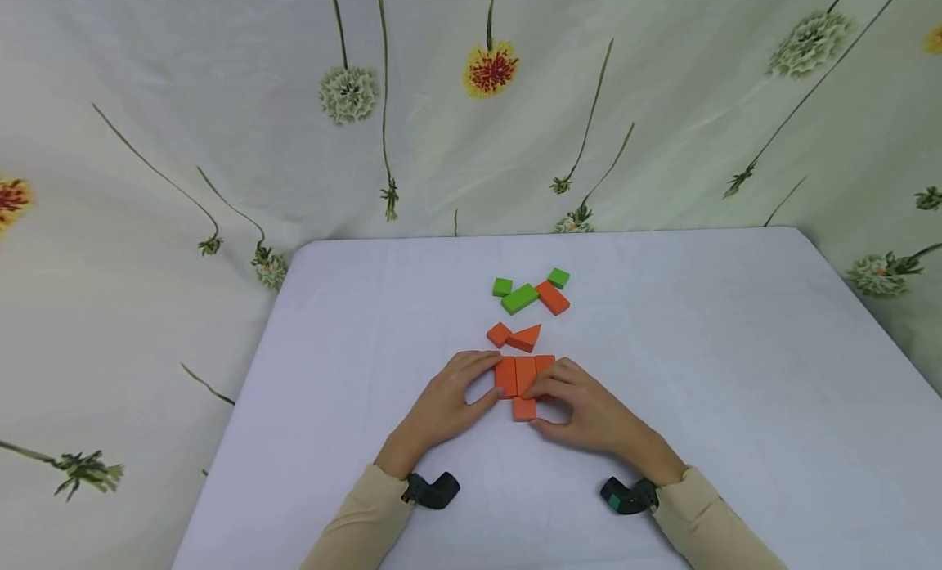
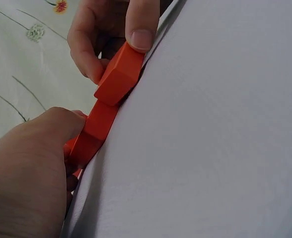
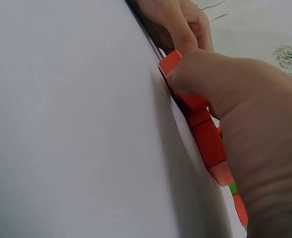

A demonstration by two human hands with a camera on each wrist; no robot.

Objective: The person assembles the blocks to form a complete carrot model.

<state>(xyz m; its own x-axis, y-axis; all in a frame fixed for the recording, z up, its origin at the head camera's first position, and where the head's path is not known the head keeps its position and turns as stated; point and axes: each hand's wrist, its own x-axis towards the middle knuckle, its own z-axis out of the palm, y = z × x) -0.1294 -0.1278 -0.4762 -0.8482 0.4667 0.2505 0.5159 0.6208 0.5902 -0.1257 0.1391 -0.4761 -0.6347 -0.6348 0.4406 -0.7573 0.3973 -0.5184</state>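
Observation:
Three orange rectangular blocks lie side by side on the white table: a left block (image 1: 505, 378), a middle block (image 1: 526, 374) and a right block (image 1: 545, 362) partly covered by fingers. A small orange block (image 1: 524, 410) touches the near end of the middle one. My left hand (image 1: 445, 402) holds the left block at its outer side, thumb by the near corner and fingers by the far corner. Thumb and index finger of my right hand (image 1: 592, 410) pinch the small block, which shows between them in the left wrist view (image 2: 120, 74). Its other fingers hang over the right block.
Just beyond the row lie a small orange block (image 1: 499, 334) and an orange triangular block (image 1: 526, 338). Farther back are a green cube (image 1: 503, 287), a green rectangular block (image 1: 520, 298), another small green block (image 1: 559, 278) and an orange rectangular block (image 1: 553, 298). Behind the table (image 1: 706, 325) hangs flowered cloth.

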